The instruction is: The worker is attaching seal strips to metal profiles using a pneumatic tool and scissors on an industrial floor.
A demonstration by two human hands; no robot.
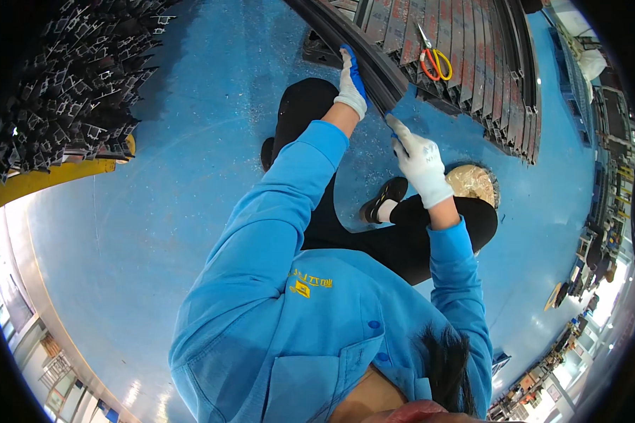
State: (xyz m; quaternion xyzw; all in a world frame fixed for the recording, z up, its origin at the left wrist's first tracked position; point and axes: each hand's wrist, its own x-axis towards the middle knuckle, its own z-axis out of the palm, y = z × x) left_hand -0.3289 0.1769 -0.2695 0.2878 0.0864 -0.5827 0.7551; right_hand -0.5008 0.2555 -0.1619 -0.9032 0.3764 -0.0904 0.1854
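A long dark metal profile [363, 53] runs across the top of the view above the blue floor. My left hand [351, 83], in a white glove with a blue palm, is closed over the profile's near edge. My right hand [420, 161], in a white glove, sits just below and right of it, its fingertips pinched at the profile's lower end where a small blue strip shows. What exactly the right hand pinches is too small to tell. I wear a blue jacket and dark trousers.
A row of grey-brown profiles [466, 56] lies behind, with scissors with red and yellow handles [434, 60] on top. A stack of dark profile ends [77, 77] rests on a yellow rack [49, 178] at the left. A tape roll [473, 182] lies by my knee.
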